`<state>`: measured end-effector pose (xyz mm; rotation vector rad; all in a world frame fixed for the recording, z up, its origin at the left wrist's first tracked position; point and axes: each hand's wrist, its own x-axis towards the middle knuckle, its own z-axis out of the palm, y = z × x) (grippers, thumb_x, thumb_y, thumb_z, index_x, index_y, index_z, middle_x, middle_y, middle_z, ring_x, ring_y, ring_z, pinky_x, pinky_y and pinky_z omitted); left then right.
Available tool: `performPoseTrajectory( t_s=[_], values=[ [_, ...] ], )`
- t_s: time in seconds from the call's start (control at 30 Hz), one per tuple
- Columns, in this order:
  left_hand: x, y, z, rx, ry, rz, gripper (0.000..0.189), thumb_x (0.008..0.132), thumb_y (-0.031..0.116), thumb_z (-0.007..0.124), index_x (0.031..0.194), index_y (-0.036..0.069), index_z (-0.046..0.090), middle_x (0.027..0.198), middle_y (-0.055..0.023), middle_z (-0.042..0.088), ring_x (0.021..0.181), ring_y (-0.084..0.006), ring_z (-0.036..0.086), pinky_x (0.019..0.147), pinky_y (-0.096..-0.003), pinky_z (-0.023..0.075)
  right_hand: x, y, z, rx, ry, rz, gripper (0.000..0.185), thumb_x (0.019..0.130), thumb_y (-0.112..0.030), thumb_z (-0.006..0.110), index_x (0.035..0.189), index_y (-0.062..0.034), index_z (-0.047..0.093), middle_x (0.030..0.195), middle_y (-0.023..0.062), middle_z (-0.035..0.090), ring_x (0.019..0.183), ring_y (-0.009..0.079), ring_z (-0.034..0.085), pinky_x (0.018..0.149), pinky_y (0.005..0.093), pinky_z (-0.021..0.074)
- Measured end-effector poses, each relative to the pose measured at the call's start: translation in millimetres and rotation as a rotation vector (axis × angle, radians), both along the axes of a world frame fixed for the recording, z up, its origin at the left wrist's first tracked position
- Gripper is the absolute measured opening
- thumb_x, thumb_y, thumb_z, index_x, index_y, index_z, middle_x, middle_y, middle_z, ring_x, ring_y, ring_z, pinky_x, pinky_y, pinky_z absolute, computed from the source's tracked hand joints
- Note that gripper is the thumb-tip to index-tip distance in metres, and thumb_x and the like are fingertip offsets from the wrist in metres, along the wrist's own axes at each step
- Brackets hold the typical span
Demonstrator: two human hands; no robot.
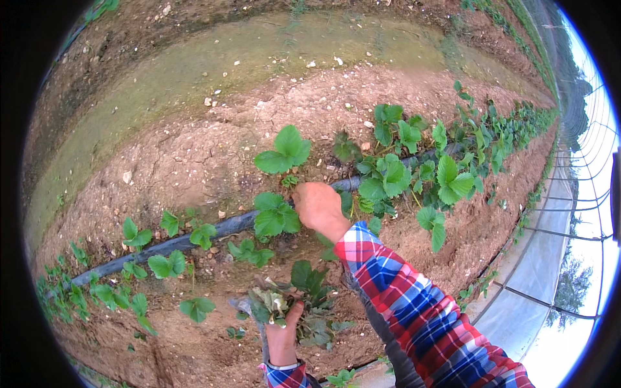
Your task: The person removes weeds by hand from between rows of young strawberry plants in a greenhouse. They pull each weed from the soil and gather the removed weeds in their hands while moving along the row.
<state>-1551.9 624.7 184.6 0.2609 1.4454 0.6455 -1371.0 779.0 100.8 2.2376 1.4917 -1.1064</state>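
My right hand [318, 208] is curled low over the black irrigation pipe [235, 224], at the base of a strawberry plant [276, 216]. Its fingertips are hidden, so whether they grip a stem cannot be told. Nearer to me, my left hand [283, 342] is closed around a bunch of picked strawberry leaves [313, 283], some green and some pale or wilted. Just beyond my right hand stand another three-part leaf [285, 153] and a small light-green tuft [289, 181]. Both forearms wear plaid sleeves [412, 310].
Dense strawberry plants [451, 179] follow the pipe to the right, while smaller ones [167, 264] grow along it to the left. A greenish furrow [160, 72] runs beyond the reddish soil bed [204, 150]. Plastic sheeting [529, 262] and a hoop frame border the right side.
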Motion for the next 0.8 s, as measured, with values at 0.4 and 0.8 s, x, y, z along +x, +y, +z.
performPoseTrajectory(
  t_s=[0.4, 0.8],
  values=[
    [-0.4, -3.2, -2.2, -0.171, 0.055, 0.199, 0.050, 0.078, 0.004, 0.069, 0.123, 0.001, 0.046, 0.115, -0.0118, 0.053, 0.096, -0.0209, 0.055, 0.087, -0.0315, 0.0455, -34.9, -97.1, 101.9, 0.306, 0.306, 0.342, 0.009, 0.070, -0.013, 0.058, 0.075, -0.0068, 0.053, 0.071, 0.0084, 0.051, 0.057, 0.0244, 0.057, 0.046, 0.0348, 0.0462],
    [-6.5, 3.1, -5.9, -0.246, 0.102, 0.379, 0.041, 0.080, 0.014, 0.068, 0.116, 0.000, 0.053, 0.104, -0.0091, 0.061, 0.083, -0.0204, 0.061, 0.069, -0.0332, 0.0527, 34.6, -38.1, 107.2, 0.456, 1.050, -0.818, 0.027, 0.085, -0.005, 0.054, 0.112, 0.0005, 0.058, 0.103, 0.0130, 0.062, 0.091, 0.0221, 0.061, 0.080, 0.0319, 0.0500]
  ],
)
